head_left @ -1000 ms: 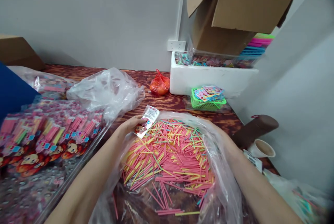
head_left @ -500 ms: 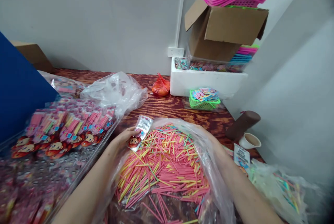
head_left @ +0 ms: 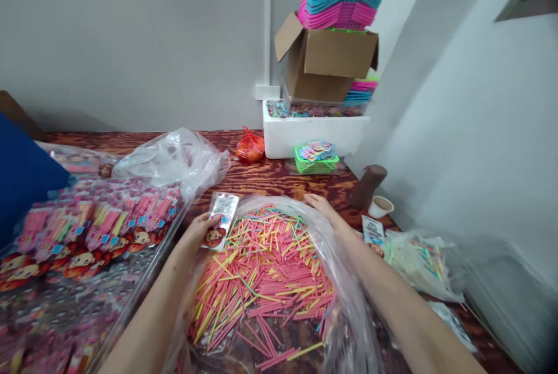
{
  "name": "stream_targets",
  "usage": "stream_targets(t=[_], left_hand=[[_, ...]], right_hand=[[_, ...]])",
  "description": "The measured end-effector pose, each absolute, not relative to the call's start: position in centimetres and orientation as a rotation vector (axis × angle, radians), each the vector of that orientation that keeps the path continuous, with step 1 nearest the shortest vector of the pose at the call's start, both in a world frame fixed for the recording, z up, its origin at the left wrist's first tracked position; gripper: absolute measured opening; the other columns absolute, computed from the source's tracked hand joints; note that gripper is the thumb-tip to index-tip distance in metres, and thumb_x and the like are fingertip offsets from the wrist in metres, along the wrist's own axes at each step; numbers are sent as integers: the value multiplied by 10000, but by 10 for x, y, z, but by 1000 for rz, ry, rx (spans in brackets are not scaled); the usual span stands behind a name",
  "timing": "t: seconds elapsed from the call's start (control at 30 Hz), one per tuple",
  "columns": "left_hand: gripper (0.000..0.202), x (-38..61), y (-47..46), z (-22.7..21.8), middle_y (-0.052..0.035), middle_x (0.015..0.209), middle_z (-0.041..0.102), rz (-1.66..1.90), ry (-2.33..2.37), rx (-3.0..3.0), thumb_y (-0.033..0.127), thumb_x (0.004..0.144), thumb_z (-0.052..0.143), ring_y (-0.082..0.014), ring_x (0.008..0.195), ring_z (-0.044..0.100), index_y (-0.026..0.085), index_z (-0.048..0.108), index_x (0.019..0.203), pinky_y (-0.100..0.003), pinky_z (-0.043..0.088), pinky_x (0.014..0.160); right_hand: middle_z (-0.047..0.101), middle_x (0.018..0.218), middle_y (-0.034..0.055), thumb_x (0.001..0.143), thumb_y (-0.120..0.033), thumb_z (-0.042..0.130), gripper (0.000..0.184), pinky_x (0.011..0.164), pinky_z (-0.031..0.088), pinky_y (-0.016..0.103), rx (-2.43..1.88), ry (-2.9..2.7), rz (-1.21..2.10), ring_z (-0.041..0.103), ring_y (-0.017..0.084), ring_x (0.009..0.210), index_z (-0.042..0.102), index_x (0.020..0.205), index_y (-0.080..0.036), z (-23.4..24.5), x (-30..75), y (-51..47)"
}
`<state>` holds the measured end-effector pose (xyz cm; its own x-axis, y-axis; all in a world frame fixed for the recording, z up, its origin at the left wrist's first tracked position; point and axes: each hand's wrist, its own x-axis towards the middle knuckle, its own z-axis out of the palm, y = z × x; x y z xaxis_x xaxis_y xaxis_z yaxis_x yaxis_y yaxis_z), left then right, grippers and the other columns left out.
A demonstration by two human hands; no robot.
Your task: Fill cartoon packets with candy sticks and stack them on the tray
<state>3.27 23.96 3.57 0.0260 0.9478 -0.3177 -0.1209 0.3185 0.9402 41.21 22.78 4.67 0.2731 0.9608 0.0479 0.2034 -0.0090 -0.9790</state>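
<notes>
My left hand [head_left: 198,234] pinches a small silver printed packet [head_left: 225,211] with a red-haired cartoon figure, at the left rim of a clear plastic bag [head_left: 351,292]. The bag lies wide open and holds a heap of thin pink, yellow, green and blue sticks [head_left: 279,252]. At the far right rim of the bag is my right hand [head_left: 321,207], its fingers stretched out and nothing visible in them. My right forearm runs along the bag's outer side.
Filled stick packets [head_left: 100,229] lie in a tray on the left. A crumpled clear bag [head_left: 174,159], red bag [head_left: 250,146], green basket [head_left: 316,159] and white foam box [head_left: 314,136] stand behind. At right are a brown flask [head_left: 368,187], paper cup [head_left: 381,207] and bag of sticks [head_left: 422,261].
The view has swung to the right. My right hand's fingers now show beyond the bag's rim, where plastic covered them before. My left hand keeps the packet beside the bag.
</notes>
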Motion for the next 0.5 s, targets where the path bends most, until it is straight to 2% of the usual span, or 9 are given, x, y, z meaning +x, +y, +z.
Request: stream_targets(t=[0.17,0.3,0.37,0.43,0.5], left_hand=[[437,42,209,98,54,685,681,1154,1187,982,355,534,853,-108,551,614,176,628,863,-185,480,532],[427,49,133,142,53,647,636,1157,1044,957,404,508,880,-99,526,564,188,629,778,-187,464,505],[403,48,86,143,52,600,598,1068,1001,901,406,502,891,-92,506,526,187,608,688,-179,437,486],[362,45,40,130,37,589,589,943,988,851,431,557,867,-96,520,514,187,623,664,-185,432,505],[331,40,-2,111,17,585,589,760,960,831,461,613,830,-121,544,527,191,640,642,-210,439,531]], right_hand=[[753,831,66,797,-448,620,288,639,490,277,-1461,-975,858,657,168,713,680,875,-178,84,437,185],[734,910,47,811,-467,600,290,699,495,279,-1425,-870,751,653,154,761,650,941,-213,103,426,98],[718,886,44,837,-448,585,278,741,498,307,-1364,-865,566,649,174,789,654,963,-210,104,402,46],[710,891,39,894,-406,538,249,832,487,336,-1387,-935,467,651,191,858,658,1018,-227,100,369,-3],[712,958,47,925,-367,512,225,846,486,340,-1467,-1122,531,654,211,923,659,1045,-248,94,334,-44]])
